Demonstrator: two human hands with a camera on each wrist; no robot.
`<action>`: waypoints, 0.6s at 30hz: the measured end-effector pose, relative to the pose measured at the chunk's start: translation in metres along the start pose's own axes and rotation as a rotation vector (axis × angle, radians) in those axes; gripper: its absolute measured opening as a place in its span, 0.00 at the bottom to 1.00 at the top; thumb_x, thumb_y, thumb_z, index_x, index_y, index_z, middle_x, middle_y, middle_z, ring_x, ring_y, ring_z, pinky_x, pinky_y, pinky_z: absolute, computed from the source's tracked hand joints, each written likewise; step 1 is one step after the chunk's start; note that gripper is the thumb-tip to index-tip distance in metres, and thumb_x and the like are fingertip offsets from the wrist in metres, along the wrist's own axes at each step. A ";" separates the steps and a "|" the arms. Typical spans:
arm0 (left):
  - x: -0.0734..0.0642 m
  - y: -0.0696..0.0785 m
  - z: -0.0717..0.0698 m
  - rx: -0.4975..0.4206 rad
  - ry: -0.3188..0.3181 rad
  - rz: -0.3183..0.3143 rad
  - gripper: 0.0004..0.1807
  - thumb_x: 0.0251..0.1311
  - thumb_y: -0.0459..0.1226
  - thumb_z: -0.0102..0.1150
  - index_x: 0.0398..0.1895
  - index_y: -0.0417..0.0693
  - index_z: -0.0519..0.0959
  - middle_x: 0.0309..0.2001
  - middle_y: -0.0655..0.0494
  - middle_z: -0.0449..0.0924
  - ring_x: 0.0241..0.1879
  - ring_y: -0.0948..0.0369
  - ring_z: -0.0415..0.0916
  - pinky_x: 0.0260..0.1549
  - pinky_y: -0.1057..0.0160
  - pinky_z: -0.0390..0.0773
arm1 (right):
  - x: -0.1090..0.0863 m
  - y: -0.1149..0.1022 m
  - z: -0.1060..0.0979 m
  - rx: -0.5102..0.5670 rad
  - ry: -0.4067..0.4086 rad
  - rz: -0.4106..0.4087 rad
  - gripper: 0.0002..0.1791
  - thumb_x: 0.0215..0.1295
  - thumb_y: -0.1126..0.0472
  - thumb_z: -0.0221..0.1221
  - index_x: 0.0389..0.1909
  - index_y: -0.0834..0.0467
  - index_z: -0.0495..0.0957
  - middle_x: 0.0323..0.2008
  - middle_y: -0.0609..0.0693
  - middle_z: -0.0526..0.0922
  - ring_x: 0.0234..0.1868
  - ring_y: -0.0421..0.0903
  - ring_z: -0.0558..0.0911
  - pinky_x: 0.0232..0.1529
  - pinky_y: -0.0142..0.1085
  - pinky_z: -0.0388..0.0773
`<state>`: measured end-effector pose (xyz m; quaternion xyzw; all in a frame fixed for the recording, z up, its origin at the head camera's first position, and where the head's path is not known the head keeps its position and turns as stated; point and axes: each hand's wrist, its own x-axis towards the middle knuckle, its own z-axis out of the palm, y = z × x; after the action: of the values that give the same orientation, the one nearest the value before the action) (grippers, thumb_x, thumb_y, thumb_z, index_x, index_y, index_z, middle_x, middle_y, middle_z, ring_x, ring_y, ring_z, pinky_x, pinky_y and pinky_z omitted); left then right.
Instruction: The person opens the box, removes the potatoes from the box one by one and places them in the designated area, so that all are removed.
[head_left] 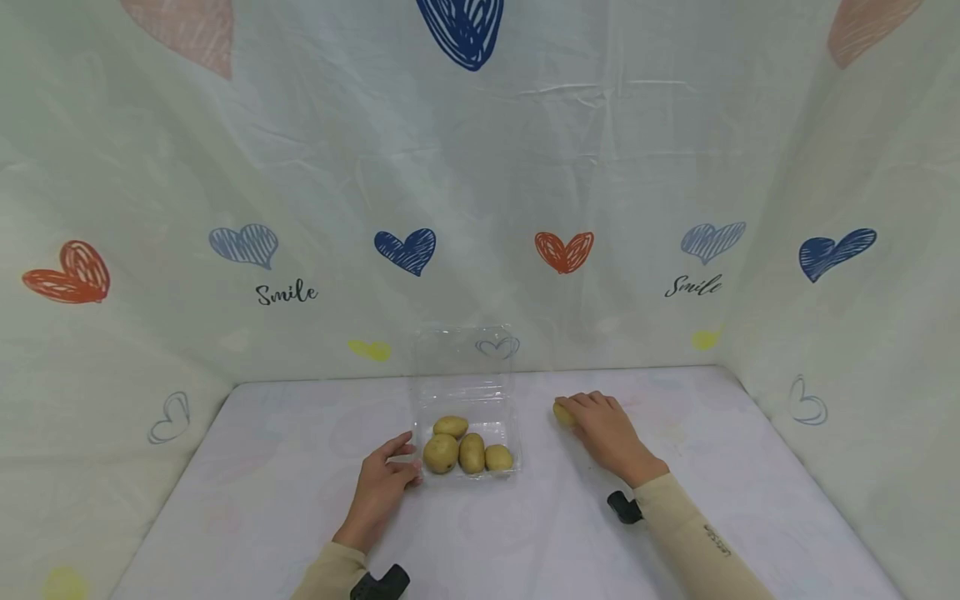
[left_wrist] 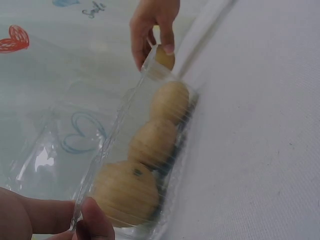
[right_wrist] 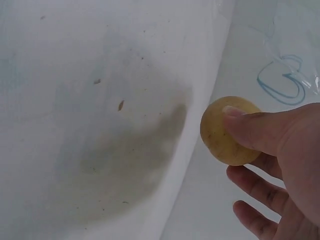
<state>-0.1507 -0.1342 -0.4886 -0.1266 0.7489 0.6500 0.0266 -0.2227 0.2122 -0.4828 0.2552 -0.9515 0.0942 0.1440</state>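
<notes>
A clear plastic clamshell box (head_left: 491,417) sits on the table with its lid (head_left: 450,354) raised at the back. Several potatoes lie inside, among them a large round potato (head_left: 441,454) at the left and a small potato (head_left: 498,457) at the front right. My left hand (head_left: 381,487) is at the box's left side; the left wrist view has its thumb and finger pinching the rim. To the right of the box, my right hand (head_left: 609,433) holds another potato (right_wrist: 220,132) between thumb and fingers, raised over the table.
A white cloth (head_left: 300,467) covers the table. Behind and beside it hangs a pale curtain (head_left: 480,167) printed with hearts and the word Smile. Small dark specks, including a brown flake (right_wrist: 121,105), dot the cloth below my right hand.
</notes>
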 end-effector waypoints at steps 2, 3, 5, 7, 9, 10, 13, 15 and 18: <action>0.000 0.000 0.000 -0.005 0.001 -0.003 0.31 0.69 0.22 0.59 0.75 0.28 0.66 0.63 0.33 0.71 0.40 0.61 0.79 0.37 0.65 0.87 | -0.001 0.001 0.001 0.000 -0.015 0.014 0.27 0.59 0.71 0.74 0.61 0.61 0.82 0.53 0.55 0.87 0.53 0.57 0.82 0.58 0.56 0.81; 0.000 0.000 0.000 -0.004 0.002 -0.004 0.31 0.69 0.22 0.59 0.75 0.28 0.66 0.63 0.33 0.71 0.40 0.61 0.79 0.37 0.65 0.87 | -0.002 0.002 0.002 -0.004 -0.022 0.021 0.27 0.59 0.71 0.74 0.61 0.61 0.82 0.53 0.56 0.87 0.53 0.57 0.82 0.58 0.56 0.81; 0.000 -0.001 0.000 -0.003 0.003 -0.006 0.31 0.69 0.22 0.59 0.75 0.28 0.66 0.63 0.33 0.71 0.40 0.61 0.79 0.37 0.65 0.87 | -0.003 0.003 0.004 -0.005 -0.033 0.033 0.27 0.60 0.71 0.74 0.61 0.62 0.82 0.53 0.56 0.86 0.53 0.58 0.82 0.57 0.56 0.81; 0.000 -0.001 0.000 -0.006 0.002 -0.007 0.31 0.69 0.22 0.59 0.75 0.28 0.66 0.63 0.33 0.71 0.40 0.61 0.79 0.37 0.66 0.87 | -0.005 0.004 0.005 -0.007 -0.040 0.044 0.26 0.61 0.71 0.73 0.61 0.62 0.82 0.53 0.57 0.86 0.52 0.58 0.82 0.57 0.57 0.81; 0.000 -0.002 0.000 -0.006 0.001 -0.005 0.31 0.70 0.22 0.59 0.75 0.28 0.66 0.63 0.33 0.71 0.39 0.61 0.79 0.37 0.66 0.87 | -0.006 0.004 0.006 -0.013 -0.045 0.053 0.26 0.61 0.70 0.73 0.61 0.63 0.82 0.53 0.57 0.86 0.52 0.58 0.82 0.57 0.57 0.81; 0.000 -0.002 0.000 -0.009 0.000 -0.003 0.31 0.70 0.22 0.59 0.75 0.28 0.66 0.63 0.33 0.71 0.39 0.61 0.79 0.37 0.66 0.87 | -0.007 0.005 0.007 -0.013 -0.047 0.057 0.26 0.62 0.70 0.73 0.61 0.63 0.81 0.53 0.57 0.86 0.52 0.58 0.82 0.57 0.57 0.81; 0.000 -0.002 0.000 -0.012 -0.001 0.003 0.31 0.69 0.22 0.59 0.75 0.28 0.66 0.63 0.33 0.71 0.39 0.61 0.78 0.37 0.66 0.87 | -0.008 0.006 0.010 -0.022 -0.043 0.061 0.26 0.62 0.70 0.72 0.61 0.63 0.81 0.53 0.58 0.86 0.52 0.59 0.82 0.56 0.57 0.82; 0.000 -0.002 0.000 -0.013 -0.001 0.005 0.31 0.69 0.22 0.59 0.75 0.28 0.66 0.63 0.33 0.71 0.39 0.61 0.78 0.36 0.66 0.87 | -0.007 0.006 0.011 -0.024 -0.037 0.061 0.26 0.61 0.70 0.73 0.61 0.63 0.81 0.52 0.58 0.86 0.52 0.59 0.83 0.56 0.57 0.82; 0.000 -0.001 0.000 -0.015 -0.001 0.005 0.31 0.69 0.22 0.58 0.75 0.28 0.66 0.63 0.33 0.71 0.39 0.61 0.78 0.36 0.66 0.87 | -0.007 0.007 0.012 -0.025 -0.033 0.064 0.26 0.60 0.68 0.74 0.60 0.63 0.82 0.51 0.57 0.86 0.52 0.59 0.82 0.56 0.58 0.82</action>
<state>-0.1503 -0.1343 -0.4897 -0.1248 0.7441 0.6558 0.0242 -0.2231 0.2182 -0.4971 0.2243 -0.9625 0.0828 0.1285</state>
